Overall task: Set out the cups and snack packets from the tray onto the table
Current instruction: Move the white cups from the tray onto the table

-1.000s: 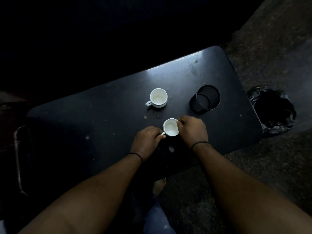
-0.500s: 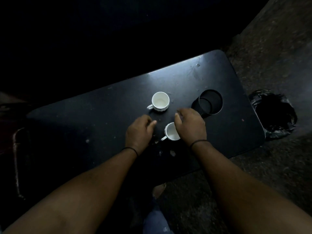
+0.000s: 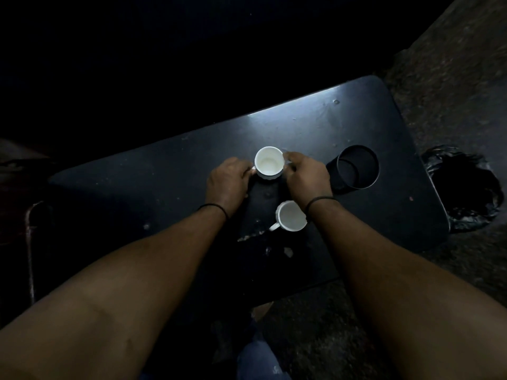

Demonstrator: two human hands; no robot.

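Both hands grip the far cup (image 3: 269, 162) at the frame's centre on the dark table (image 3: 164, 171) — left hand (image 3: 226, 181) at its handle, right hand (image 3: 307, 179) curled round its side. The near cup (image 3: 291, 217) stands just below, under the right wrist.

The left half of the worktop (image 3: 123, 193) lies open for passage. On the right, a black ring-shaped holder (image 3: 356, 167) stands just beside the right hand (image 3: 307, 178), and the near cup (image 3: 291, 216) sits under that wrist, crowding the near edge.

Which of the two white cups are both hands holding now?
The far cup, between the left hand and right hand. The near cup stands free, partly under the right wrist.
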